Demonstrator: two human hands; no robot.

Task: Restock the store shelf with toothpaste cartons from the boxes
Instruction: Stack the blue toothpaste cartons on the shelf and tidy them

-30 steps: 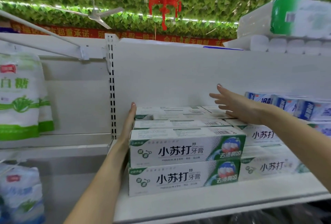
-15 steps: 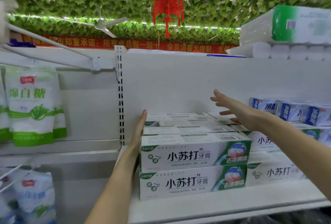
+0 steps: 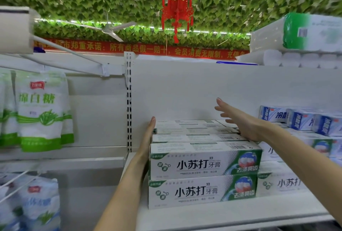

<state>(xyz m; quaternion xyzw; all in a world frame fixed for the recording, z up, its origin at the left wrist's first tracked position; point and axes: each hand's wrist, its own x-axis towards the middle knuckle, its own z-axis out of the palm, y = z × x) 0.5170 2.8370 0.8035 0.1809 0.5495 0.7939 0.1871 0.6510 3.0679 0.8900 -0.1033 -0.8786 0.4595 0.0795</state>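
White and green toothpaste cartons (image 3: 203, 164) stand in a stack two high and several deep on the white shelf (image 3: 231, 214). My left hand (image 3: 148, 138) lies flat against the left end of the stack, fingers straight and pointing back. My right hand (image 3: 238, 119) rests its heel on the top right rear of the stack, fingers spread and lifted toward the back panel. Neither hand holds a carton. More of the same cartons (image 3: 283, 184) stand to the right, partly hidden by my right forearm.
Blue and white cartons (image 3: 299, 119) sit at the right rear of the shelf. Toilet paper packs (image 3: 296, 34) rest on top of the unit. Sugar bags (image 3: 42, 112) hang on the left bay, beyond a slotted upright (image 3: 129, 105). A red lantern (image 3: 177, 1) hangs overhead.
The view has shifted left, so the stack sits further right in frame. My right hand has lifted slightly, its fingers pointing more toward the back. My left hand stays against the stack's left end.
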